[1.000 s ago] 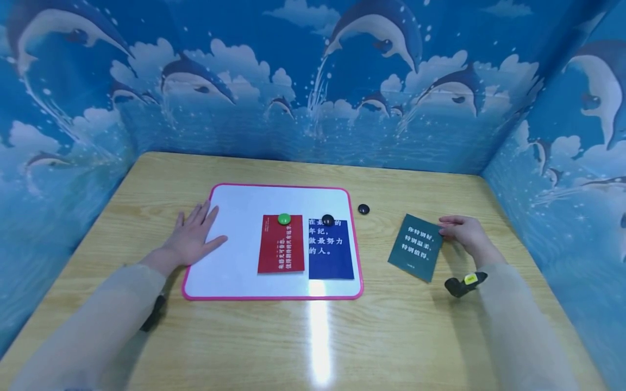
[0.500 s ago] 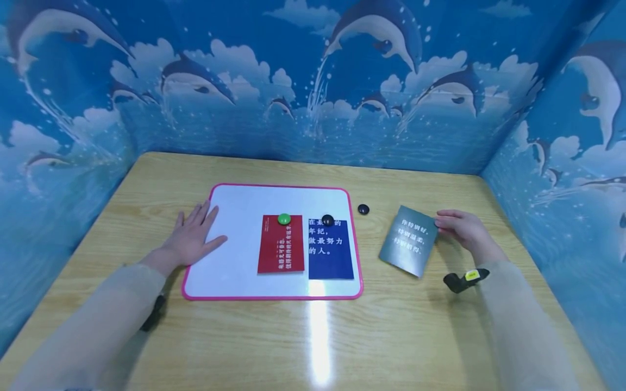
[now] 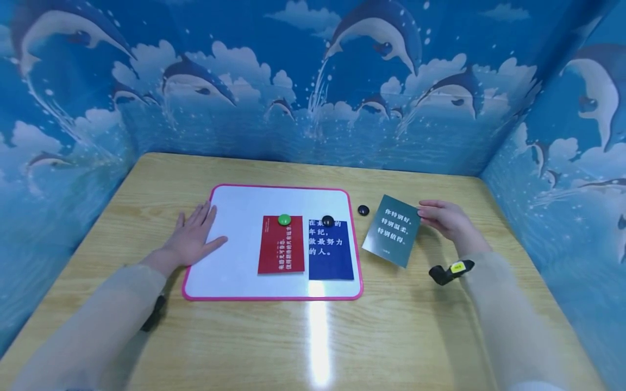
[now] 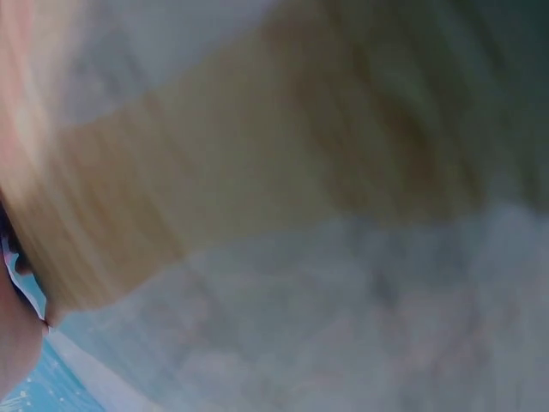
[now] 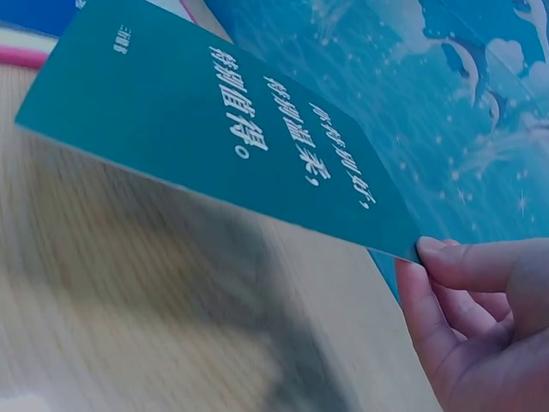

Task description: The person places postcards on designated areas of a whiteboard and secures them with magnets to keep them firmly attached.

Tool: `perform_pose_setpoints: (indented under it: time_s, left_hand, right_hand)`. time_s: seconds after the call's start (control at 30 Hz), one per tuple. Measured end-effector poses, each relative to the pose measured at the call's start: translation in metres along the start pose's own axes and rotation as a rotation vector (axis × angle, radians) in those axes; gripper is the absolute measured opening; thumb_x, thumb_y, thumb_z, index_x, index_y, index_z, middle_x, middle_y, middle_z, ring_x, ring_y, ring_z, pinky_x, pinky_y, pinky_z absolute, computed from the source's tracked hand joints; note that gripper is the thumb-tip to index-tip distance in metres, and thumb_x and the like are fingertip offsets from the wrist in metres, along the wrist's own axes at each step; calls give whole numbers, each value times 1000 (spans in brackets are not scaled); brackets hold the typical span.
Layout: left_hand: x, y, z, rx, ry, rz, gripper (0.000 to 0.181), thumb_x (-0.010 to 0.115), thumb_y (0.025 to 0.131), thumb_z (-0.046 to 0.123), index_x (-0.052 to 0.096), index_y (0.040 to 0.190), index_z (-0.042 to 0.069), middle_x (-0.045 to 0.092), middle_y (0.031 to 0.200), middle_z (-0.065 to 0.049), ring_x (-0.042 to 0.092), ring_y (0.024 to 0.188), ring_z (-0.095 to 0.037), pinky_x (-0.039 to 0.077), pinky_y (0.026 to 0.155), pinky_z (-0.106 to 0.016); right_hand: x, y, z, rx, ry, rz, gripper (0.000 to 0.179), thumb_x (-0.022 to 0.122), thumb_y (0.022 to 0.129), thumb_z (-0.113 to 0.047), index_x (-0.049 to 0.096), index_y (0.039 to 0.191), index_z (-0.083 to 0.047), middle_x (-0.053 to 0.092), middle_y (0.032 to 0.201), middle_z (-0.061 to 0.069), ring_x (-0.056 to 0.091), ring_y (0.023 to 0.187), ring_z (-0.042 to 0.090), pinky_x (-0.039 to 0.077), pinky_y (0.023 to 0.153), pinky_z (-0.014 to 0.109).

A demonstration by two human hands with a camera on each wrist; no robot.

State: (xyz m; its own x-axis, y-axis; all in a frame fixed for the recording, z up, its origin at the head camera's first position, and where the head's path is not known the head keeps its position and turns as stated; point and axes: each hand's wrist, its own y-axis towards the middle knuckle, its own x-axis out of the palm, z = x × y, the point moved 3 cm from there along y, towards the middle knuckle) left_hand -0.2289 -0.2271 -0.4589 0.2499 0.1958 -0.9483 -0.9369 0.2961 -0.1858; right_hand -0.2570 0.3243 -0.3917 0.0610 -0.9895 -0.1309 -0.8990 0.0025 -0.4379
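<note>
My right hand pinches a dark green card with white writing by its upper right corner, between thumb and fingers. In the right wrist view the card slants up off the table, casting a shadow beneath. My left hand lies flat with fingers spread on the left edge of a pink-rimmed whiteboard. On the board are a red card under a green round magnet and a blue card under a black round magnet.
Between the board and the green card, a loose black magnet sits on the wooden table. Blue dolphin-print walls enclose the table at the back and sides. The left wrist view is mostly blurred sleeve and table.
My right hand has carried the green card left, toward the whiteboard and slightly away from me. My left hand, the board and the two cards on it stay in place.
</note>
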Motion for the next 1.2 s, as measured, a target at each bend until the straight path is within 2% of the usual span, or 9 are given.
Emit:
perform_pose_setpoints:
  time_s: [0.4,0.53,0.77,0.87,1.1,1.2]
  left_hand:
    - [2,-1,-2,-13,1,-18,99,32,88,69,-2,148,-2,-3,156,-23,-5,144,-40,-8,110,-66]
    - [2,-1,-2,-13,6,-25,99,31,88,70,-3,148,-2,-4,156,-22,-5,144,-40,-8,110,-65]
    - [1,-1,0,-9,-6,-1,98,34,89,68,1,149,-2,-1,157,-22,-3,144,-40,-6,110,-65]
    - [2,0,0,-4,-4,4,97,34,89,67,2,149,-2,0,157,-22,-2,144,-40,-5,110,-65]
    - [1,0,-1,-9,-2,-1,96,31,90,68,0,148,-2,-3,156,-23,-4,144,-40,-7,110,-65]
    - [0,-1,-1,-6,8,-1,93,28,92,65,0,148,-3,-3,156,-23,-4,144,-41,-7,110,-65]
  right_hand:
    - [35,10,-14,-10,-75,15,56,52,94,-4,28,143,6,57,83,-15,63,72,-4,53,75,14]
    - [46,14,-16,-8,-50,0,55,52,93,-3,30,142,6,58,83,-14,63,72,-3,53,73,14]
    - [69,17,-23,-4,-29,-45,55,52,93,-2,30,142,6,60,83,-13,64,71,-2,54,74,15]
    - [81,19,-26,-6,-36,-58,54,53,93,-2,32,142,6,58,89,-10,63,71,-2,54,74,15]
    - [110,24,-32,-8,-47,-94,51,52,93,-3,35,141,4,53,114,4,62,70,-2,53,78,16]
    - [125,26,-36,-8,-54,-104,50,53,93,-2,38,140,3,53,114,6,62,68,-1,54,80,18]
